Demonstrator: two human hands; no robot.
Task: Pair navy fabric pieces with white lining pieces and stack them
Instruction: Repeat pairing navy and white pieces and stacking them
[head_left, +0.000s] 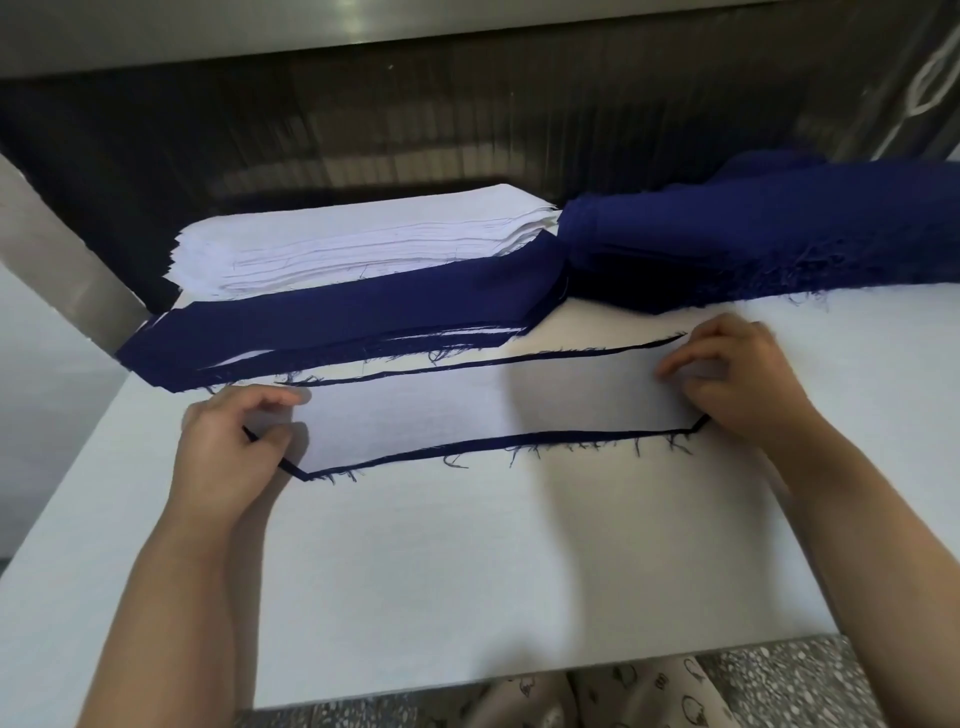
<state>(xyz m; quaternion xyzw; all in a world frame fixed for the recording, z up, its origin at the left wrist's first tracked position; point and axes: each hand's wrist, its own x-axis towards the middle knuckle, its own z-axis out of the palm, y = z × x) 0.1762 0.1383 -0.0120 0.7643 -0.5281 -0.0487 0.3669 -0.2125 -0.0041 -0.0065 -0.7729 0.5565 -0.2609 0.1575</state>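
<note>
Worktable: white padded table (467, 571); it carries all the stock.
Navy supply: loose heap of frayed navy fabric pieces (753, 244), far right.
Lining supply: tall, even stack of white lining pieces (353, 244), far left of centre.
Finished stack: flat stack of paired pieces (337, 327), navy uppermost, just in front of the lining supply.
Pair in hand: long white lining piece (493, 405) lies on a matching navy fabric piece (467, 443) at table centre. Navy shows only as a thin border.
Left hand (228, 447): fingers curled, pinching the lining's left end.
Right hand (737, 374): fingers curled, pinching the right end.
Recommendation: the border looks uneven, so even it all round and smooth the lining flat. Then lift both layers together so neither slips.
</note>
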